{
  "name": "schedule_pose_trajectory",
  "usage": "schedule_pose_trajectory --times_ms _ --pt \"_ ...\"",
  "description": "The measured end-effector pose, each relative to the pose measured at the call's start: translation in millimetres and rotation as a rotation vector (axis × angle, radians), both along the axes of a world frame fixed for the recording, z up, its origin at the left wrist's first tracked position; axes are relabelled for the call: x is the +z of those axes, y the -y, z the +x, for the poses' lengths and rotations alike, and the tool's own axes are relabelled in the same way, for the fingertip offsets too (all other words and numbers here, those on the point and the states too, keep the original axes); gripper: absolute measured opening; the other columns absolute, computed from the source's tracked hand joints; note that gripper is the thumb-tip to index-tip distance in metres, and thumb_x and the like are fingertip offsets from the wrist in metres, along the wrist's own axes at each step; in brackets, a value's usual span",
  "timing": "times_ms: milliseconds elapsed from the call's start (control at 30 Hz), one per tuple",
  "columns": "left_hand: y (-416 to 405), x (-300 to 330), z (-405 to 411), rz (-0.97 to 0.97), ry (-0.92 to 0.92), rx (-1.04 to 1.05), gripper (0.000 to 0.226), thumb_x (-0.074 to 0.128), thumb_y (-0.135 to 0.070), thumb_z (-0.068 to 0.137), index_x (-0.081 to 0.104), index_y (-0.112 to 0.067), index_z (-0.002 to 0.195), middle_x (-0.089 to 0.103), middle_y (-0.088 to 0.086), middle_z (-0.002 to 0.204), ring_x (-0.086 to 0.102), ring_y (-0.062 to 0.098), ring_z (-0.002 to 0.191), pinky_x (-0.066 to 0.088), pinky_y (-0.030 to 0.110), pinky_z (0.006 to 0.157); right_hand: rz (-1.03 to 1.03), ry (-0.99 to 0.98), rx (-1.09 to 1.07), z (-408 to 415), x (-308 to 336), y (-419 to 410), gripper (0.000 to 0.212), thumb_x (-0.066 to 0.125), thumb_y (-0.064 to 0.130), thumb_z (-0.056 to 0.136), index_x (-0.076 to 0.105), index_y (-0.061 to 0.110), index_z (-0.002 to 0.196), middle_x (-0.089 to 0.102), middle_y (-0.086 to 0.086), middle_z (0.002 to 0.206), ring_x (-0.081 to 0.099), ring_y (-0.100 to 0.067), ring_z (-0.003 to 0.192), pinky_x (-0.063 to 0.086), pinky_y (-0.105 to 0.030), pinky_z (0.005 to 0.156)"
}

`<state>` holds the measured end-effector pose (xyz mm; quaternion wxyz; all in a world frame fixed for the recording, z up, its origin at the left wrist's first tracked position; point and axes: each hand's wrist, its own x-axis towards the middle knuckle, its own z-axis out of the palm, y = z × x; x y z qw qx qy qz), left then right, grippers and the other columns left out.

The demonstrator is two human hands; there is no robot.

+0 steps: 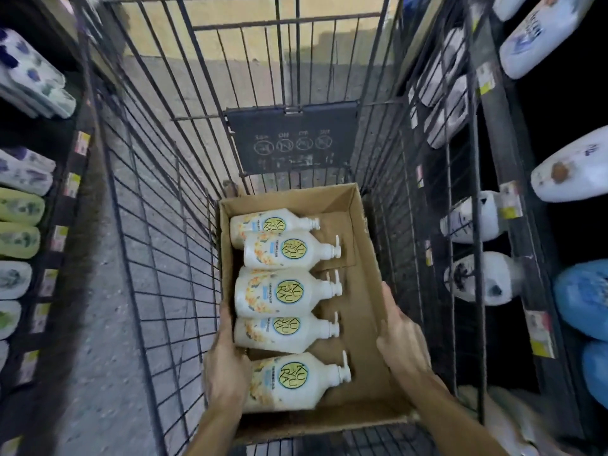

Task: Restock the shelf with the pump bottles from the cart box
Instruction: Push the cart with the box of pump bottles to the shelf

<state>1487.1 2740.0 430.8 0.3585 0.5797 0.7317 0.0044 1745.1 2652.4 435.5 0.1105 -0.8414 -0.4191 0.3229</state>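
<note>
An open cardboard box (363, 284) sits in the near end of a wire cart (154, 258). Several cream pump bottles (283, 291) with round yellow labels lie on their sides in a row along the box's left half, pumps pointing right. The nearest bottle (296, 380) lies beside my left hand (225, 366), which grips the box's left wall with its fingers stretched along the edge. My right hand (401, 340) holds the box's right wall, fingers laid over the rim. The right half of the box floor is bare cardboard.
Dark store shelves flank the cart. White and green refill packs (23, 209) fill the left shelves, and white bottles (473, 222) and blue packs (582, 297) the right ones. A black flap (292, 139) hangs at the cart's far end.
</note>
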Motion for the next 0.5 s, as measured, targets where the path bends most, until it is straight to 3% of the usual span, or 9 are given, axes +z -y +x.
schedule_pose_trajectory --times_ms 67,133,167,200,267,333,433,500 --pt "10.6 -11.2 0.4 -0.025 -0.007 0.013 0.092 0.041 -0.001 0.089 0.002 -0.058 0.149 0.066 0.009 0.121 0.061 0.027 0.092 0.045 0.034 0.076 -0.022 0.041 -0.005 -1.9 -19.4 6.3 0.091 0.053 0.000 0.088 0.004 0.033 0.157 0.068 -0.011 0.123 0.069 -0.027 0.084 0.056 -0.038 0.077" --pt "18.3 -17.3 0.2 -0.068 -0.015 -0.007 0.063 0.037 -0.022 0.100 0.014 -0.065 0.140 0.061 0.012 0.132 0.061 0.035 0.110 0.047 0.042 0.091 -0.070 0.016 -0.023 -5.8 -30.1 12.7 0.095 0.051 -0.004 0.089 0.000 0.041 0.155 0.058 -0.011 0.139 0.068 -0.032 0.097 0.055 -0.040 0.083" --pt "21.1 -17.3 0.3 -0.078 -0.071 -0.041 0.051 0.032 -0.037 0.102 0.018 -0.062 0.145 0.058 0.012 0.137 0.058 0.036 0.117 0.045 0.045 0.094 -0.080 0.008 -0.034 -9.2 -34.3 17.3 0.096 0.049 -0.005 0.089 -0.003 0.040 0.156 0.052 -0.010 0.146 0.067 -0.033 0.099 0.055 -0.041 0.083" --pt "23.7 -19.7 0.9 -0.082 -0.067 -0.030 0.053 0.030 -0.041 0.101 0.014 -0.061 0.146 0.054 0.010 0.142 0.056 0.037 0.121 0.044 0.049 0.098 -0.083 0.011 -0.041 -12.1 -36.7 21.1 0.098 0.047 -0.006 0.088 -0.008 0.038 0.157 0.047 -0.010 0.150 0.067 -0.033 0.099 0.055 -0.042 0.083" --pt "27.6 -21.9 2.5 -0.033 -0.037 -0.032 0.082 0.033 -0.015 0.094 -0.012 -0.059 0.147 0.041 0.009 0.153 0.051 0.039 0.126 0.044 0.054 0.100 -0.098 0.015 -0.044 -14.5 -40.7 25.4 0.102 0.047 -0.008 0.088 -0.017 0.037 0.154 0.042 -0.010 0.153 0.066 -0.033 0.100 0.055 -0.046 0.085" --pt "30.8 -27.5 1.5 -0.007 -0.070 -0.074 0.102 0.037 0.004 0.087 -0.026 -0.053 0.145 0.026 0.011 0.160 0.045 0.039 0.131 0.044 0.052 0.099 -0.094 0.023 -0.057 -15.2 -46.9 27.0 0.102 0.045 -0.009 0.089 -0.019 0.037 0.154 0.040 -0.011 0.153 0.066 -0.032 0.097 0.054 -0.047 0.086" --pt "32.8 -35.9 1.8 -0.077 -0.148 -0.103 0.104 0.039 0.012 0.086 -0.027 -0.034 0.150 0.006 0.013 0.164 0.029 0.036 0.144 0.039 0.047 0.105 -0.139 0.062 -0.080 -18.2 -48.8 25.3 0.101 0.045 -0.007 0.088 -0.019 0.035 0.154 0.037 -0.010 0.153 0.065 -0.032 0.094 0.055 -0.048 0.081" --pt "33.6 -36.0 5.9 -0.090 -0.209 -0.161 0.099 0.041 0.014 0.085 -0.023 -0.019 0.153 -0.003 0.017 0.164 0.016 0.037 0.149 0.033 0.045 0.114 -0.195 0.102 -0.069 -21.5 -47.5 20.7 0.100 0.050 -0.003 0.086 -0.017 0.027 0.155 0.031 -0.011 0.156 0.058 -0.032 0.115 0.054 -0.047 0.089"
